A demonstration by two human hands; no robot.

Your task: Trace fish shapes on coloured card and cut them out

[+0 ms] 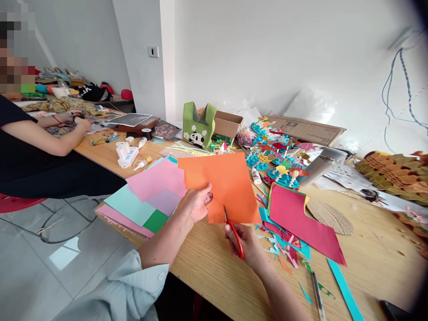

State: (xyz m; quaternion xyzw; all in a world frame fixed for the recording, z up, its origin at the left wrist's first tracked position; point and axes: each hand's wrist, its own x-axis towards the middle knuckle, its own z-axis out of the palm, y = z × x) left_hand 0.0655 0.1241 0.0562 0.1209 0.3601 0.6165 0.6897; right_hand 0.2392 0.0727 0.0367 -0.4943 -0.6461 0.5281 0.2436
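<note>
An orange sheet of paper (pixel 224 176) is held up over the wooden table, with a faint drawn outline near its lower left edge. My left hand (pixel 199 203) grips the sheet at its left lower part, thumb on the near side and fingers partly hidden. My right hand (pixel 245 243) is closed round the red handles of a pair of scissors (pixel 238 236). Their dark blades meet the lower edge of the orange sheet, just right of the drawn outline.
Coloured sheets (pixel 133 205) lie left; a dark red sheet (pixel 301 214), paper scraps (pixel 284 247) and a pen (pixel 317 294) lie right. Behind stand a green panda bag (pixel 198 127), glue bottles (pixel 143 163) and blue paper crafts (pixel 282 176). A person (pixel 43 133) sits at the left.
</note>
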